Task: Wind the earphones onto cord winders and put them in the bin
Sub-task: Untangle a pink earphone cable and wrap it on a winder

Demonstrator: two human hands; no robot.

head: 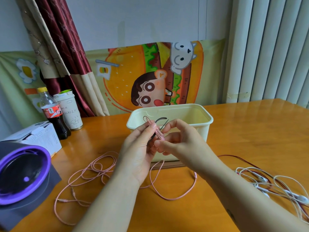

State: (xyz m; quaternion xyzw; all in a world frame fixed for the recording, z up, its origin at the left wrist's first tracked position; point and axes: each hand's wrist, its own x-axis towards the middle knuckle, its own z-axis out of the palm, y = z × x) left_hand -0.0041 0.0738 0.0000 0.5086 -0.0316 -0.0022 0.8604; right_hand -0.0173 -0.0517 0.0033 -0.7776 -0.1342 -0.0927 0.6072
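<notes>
Pinching tight with both hands: my left hand grips the folded end of the pink cord together with a thin black winder, and my right hand pinches the same bundle. The rest trails across the table. The bin stands just behind, with the white earphones tangled off right.

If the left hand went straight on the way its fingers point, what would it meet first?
Probably the near wall of the cream bin, beyond the left hand and the cord winder it grips. Depth unclear; it might clear the rim.
</notes>
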